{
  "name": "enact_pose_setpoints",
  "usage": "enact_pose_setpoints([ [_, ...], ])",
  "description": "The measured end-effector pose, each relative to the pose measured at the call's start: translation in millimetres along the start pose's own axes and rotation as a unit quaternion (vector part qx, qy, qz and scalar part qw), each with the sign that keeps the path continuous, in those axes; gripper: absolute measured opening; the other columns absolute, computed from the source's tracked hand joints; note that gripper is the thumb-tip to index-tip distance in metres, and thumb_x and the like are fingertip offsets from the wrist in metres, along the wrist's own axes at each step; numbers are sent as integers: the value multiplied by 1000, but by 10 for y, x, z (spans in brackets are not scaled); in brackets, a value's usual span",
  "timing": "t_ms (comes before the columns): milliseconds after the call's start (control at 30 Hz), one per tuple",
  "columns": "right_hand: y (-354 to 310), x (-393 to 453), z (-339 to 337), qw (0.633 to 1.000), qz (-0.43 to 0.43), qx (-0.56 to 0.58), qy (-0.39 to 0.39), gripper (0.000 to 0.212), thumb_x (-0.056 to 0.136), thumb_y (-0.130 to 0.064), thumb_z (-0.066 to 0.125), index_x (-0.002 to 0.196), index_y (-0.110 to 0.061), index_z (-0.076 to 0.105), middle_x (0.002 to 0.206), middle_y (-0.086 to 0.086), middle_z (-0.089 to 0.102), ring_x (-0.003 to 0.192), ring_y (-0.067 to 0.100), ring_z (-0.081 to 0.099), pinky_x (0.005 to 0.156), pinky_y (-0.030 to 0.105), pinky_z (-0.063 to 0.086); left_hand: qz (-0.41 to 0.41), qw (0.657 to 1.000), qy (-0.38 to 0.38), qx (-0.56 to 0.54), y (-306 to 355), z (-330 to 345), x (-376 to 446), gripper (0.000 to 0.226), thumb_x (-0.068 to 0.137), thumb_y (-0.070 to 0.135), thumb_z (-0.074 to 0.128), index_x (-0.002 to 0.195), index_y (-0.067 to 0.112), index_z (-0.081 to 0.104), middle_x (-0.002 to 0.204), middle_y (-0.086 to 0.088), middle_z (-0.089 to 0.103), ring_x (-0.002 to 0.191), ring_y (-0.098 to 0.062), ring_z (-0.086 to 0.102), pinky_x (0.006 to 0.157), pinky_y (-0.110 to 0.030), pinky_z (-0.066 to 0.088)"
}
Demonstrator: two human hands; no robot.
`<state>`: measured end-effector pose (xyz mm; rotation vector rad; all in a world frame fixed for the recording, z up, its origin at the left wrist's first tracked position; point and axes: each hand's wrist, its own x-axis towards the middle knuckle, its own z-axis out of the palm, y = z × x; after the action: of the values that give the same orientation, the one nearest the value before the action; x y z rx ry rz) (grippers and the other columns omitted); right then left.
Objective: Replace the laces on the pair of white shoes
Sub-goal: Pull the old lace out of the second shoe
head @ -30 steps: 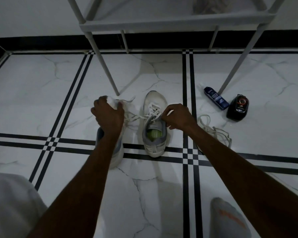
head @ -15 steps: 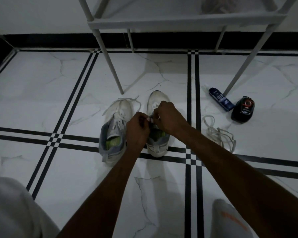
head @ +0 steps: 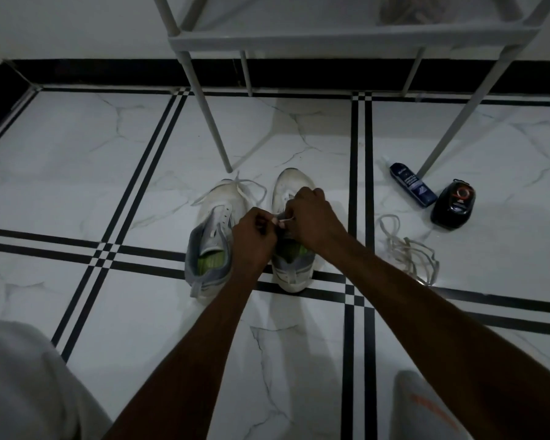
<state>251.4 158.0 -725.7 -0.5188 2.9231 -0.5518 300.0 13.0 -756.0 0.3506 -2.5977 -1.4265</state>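
Observation:
Two white shoes with grey heels and green insoles stand side by side on the floor, toes pointing away. The left shoe [head: 215, 236] has a loose white lace trailing over its toe. Over the right shoe [head: 291, 265] both my hands meet. My left hand [head: 254, 238] and my right hand [head: 311, 222] pinch a short stretch of white lace [head: 283, 220] between them above the tongue. A loose bundle of white laces [head: 407, 249] lies on the floor to the right of the shoes.
A dark blue bottle [head: 411, 185] and a black round container [head: 453, 204] lie at the right. The white legs of a rack [head: 208, 112] stand just beyond the shoes. My knees in light clothing show at the bottom corners.
My left hand left the left shoe and came over to the right shoe. Both hands now pinch the lace there; the view shifted slightly left.

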Motion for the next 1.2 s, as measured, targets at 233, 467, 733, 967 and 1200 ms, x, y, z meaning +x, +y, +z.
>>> enact_pose_setpoints([
  [233,389,33,-236,981,71,-28,180,27,95,-5,41,88,10,63,96,27,59,94,42,59,82,36,50,-7,1000,13,-14,-3,-37,-17,6,90,12,70,89,15,65,76,8,67,69,4,63,65,-8,47],
  [467,437,34,-396,982,93,99,131,39,83,-27,77,117,-15,63,133,15,46,127,34,42,104,40,38,-16,1000,20,-6,-32,-11,-22,4,90,13,70,92,15,67,83,5,70,78,-4,67,71,-15,52],
  [733,65,-14,20,995,-27,55,75,7,84,-7,68,90,-7,69,103,19,60,98,35,55,79,42,49,-8,1000,15,12,4,-23,-40,5,90,12,68,95,11,67,83,2,71,76,-5,67,70,-17,52],
  [967,666,103,-501,947,245,175,114,58,85,-21,77,134,-3,51,132,11,47,128,35,47,97,35,48,10,998,15,53,76,-47,-86,6,94,13,65,98,9,64,82,1,68,70,-1,61,66,-13,47],
  [1200,40,-163,-287,970,161,156,-91,49,84,-36,75,117,-2,60,113,13,63,103,27,63,72,25,44,36,991,-31,126,208,7,-82,21,94,29,67,109,18,58,89,3,65,76,-11,63,67,-26,52],
])
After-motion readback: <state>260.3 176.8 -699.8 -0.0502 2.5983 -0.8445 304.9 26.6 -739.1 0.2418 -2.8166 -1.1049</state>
